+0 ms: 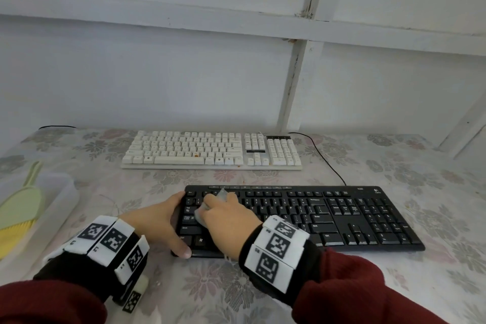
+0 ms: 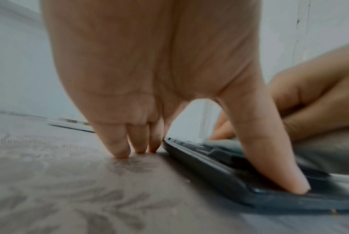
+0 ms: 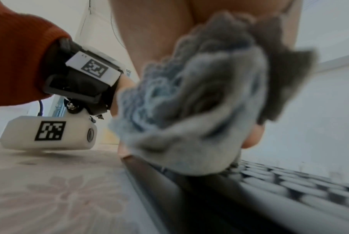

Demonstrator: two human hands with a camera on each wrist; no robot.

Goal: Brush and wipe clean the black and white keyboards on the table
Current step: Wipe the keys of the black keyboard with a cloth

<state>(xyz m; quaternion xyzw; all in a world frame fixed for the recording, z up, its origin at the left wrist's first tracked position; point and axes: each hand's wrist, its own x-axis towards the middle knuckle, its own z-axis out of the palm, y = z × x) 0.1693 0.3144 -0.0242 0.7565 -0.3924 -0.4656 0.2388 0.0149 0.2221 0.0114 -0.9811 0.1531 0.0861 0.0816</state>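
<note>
Head: cloth (image 1: 201,214) on black keyboard (image 1: 342,216) (bunched)

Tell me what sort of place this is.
Probably a plain room at home, or a makeshift workroom: a table under a floral tablecloth, bare white-painted panelled walls, and two keyboards, white and black.

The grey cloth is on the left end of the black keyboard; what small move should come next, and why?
Probably slide the right hand with the grey cloth rightward along the key rows. The cloth sits only on the left end of the black keyboard, so the keys to the right are not yet covered, and the left hand braces that end with its thumb on the front edge.
</note>
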